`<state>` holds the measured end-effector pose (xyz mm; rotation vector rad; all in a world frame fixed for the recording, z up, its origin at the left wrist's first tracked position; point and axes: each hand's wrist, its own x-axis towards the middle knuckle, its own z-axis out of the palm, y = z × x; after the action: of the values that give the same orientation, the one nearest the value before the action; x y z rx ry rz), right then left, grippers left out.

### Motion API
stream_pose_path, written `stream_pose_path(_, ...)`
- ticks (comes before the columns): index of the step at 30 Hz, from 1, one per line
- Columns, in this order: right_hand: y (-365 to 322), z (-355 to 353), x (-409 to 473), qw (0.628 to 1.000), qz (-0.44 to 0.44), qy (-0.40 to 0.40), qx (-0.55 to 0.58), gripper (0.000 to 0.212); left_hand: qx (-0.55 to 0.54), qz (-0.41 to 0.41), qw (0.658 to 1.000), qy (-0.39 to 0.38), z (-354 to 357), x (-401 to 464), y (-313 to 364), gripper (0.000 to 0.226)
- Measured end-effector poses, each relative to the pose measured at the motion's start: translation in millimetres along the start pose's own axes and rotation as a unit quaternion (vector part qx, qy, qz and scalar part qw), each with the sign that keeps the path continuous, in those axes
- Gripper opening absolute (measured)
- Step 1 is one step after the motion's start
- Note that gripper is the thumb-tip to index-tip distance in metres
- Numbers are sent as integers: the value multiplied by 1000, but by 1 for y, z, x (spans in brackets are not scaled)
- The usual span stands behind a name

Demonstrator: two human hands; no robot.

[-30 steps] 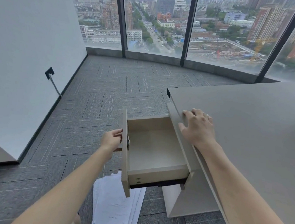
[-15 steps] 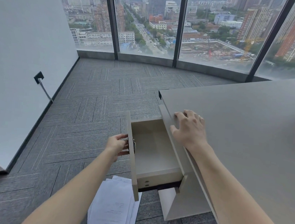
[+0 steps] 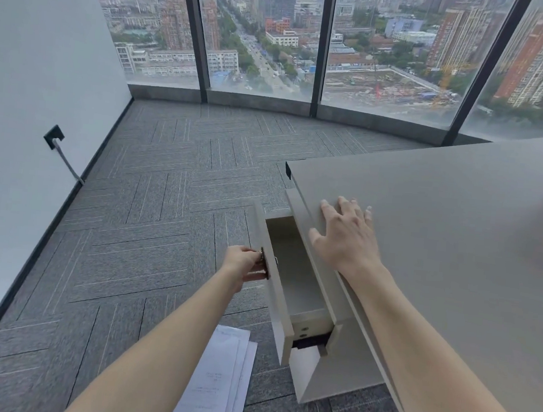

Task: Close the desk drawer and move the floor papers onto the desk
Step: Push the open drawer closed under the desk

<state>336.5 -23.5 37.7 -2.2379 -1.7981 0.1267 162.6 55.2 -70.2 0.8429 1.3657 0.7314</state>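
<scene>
A beige desk fills the right side. Its drawer sticks out to the left, only partly open, and its inside looks empty. My left hand presses against the drawer front at the small metal lock, fingers curled on it. Spread flat, my right hand rests on the desk top just above the drawer. A stack of white printed papers lies on the carpet below the drawer, partly hidden by my left forearm.
Grey carpet tiles cover the floor to the left and ahead. A white wall with a black socket and cable runs along the left. Floor-to-ceiling windows close off the far side.
The drawer has slid to the right into the desk, with my left hand pushing its front. My right hand has stayed flat on the desk top.
</scene>
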Motion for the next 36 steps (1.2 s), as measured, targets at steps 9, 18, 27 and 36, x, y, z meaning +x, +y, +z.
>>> stream_pose_path(9, -1, 0, 0, 1000, -2, 7, -9, 66, -10, -25, 999, -43, 23, 18, 1, 17)
stream_pose_path(18, -2, -1, 0, 1000, 6, 1, -10, 65, 8, -13, 997, -81, 40, 30, 0, 21)
stream_pose_path(27, -6, -1, 0, 1000, 10, 4, -14, 63, -27, 2, 995, -99, 53, 35, -4, 7)
stream_pose_path(36, -9, 0, 1, 1000, 13, 8, -15, 61, -9, 1, 995, -101, 56, 42, -4, 21)
